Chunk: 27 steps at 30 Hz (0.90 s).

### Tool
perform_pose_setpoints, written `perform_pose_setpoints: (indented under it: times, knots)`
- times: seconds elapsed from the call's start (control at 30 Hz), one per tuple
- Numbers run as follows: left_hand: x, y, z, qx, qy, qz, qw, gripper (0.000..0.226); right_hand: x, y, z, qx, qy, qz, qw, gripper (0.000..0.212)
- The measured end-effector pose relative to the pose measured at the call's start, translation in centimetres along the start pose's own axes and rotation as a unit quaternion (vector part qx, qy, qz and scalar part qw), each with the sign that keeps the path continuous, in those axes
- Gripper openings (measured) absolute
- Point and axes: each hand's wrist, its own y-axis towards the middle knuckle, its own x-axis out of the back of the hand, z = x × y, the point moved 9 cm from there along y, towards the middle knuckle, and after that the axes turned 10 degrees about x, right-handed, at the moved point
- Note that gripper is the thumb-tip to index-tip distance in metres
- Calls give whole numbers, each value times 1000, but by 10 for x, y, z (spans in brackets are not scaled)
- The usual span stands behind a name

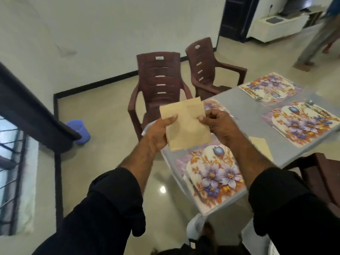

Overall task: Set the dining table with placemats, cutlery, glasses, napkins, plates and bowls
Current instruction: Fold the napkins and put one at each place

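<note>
Placemat [213, 105] half hidden behind napkins [185, 126].

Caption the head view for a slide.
Both hands, left and right, pinch beige paper napkins above a grey table laid with floral placemats.

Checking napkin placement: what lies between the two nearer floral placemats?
Head view: a beige napkin lies on the grey table between the nearest placemat and right placemat.

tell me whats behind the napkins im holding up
Behind the napkins, gripped by left hand and right hand, a floral placemat shows at its edge; the rest is covered. A brown chair stands beyond.
</note>
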Motion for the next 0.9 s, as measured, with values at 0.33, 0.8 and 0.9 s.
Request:
perform_pose_setpoints:
  times: [0.33,0.8,0.9]
  knots:
    - [148,-129,-22,-71,-2,-102,992,45,-186,-9,13,41,-139,72,987,14]
    - [234,-183,-23,-83,-75,-153,982,45,-295,-4,35,52,-221,155,961,20]
    - [240,-181,-18,-68,-104,-163,979,44,-292,5,40,59,-226,108,966,20]
